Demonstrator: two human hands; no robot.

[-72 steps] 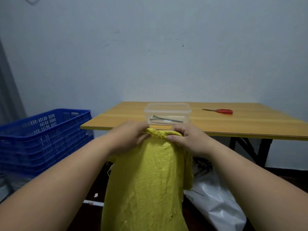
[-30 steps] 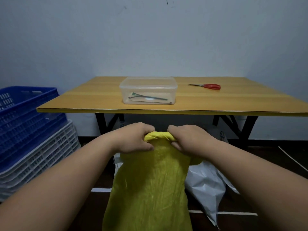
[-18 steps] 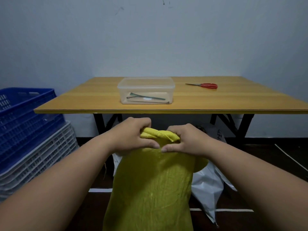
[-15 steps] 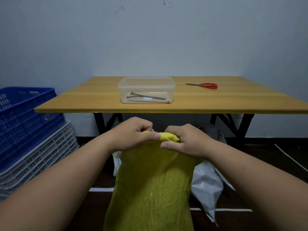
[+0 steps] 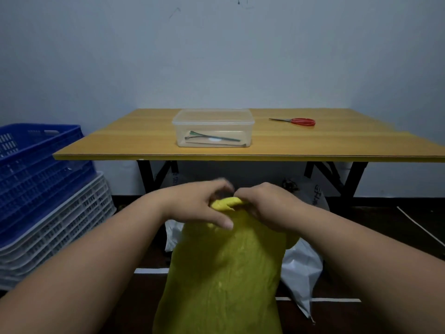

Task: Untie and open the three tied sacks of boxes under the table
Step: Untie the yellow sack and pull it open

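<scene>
Views: one, head-worn, wide-angle.
Position: low, in front of the surface (image 5: 277, 143), about level with its near edge.
Facing: forward and slightly down, toward the wall (image 5: 216, 56).
Nearness: forearms fill the lower frame; the yellow sack (image 5: 224, 273) is close, the surface farther off.
Edges: blue crates (image 5: 36, 165) at left.
Overlap: none, single view.

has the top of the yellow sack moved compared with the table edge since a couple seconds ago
Yes. The yellow sack top, gripped by the left hand and right hand, now sits well below the table edge.
</scene>
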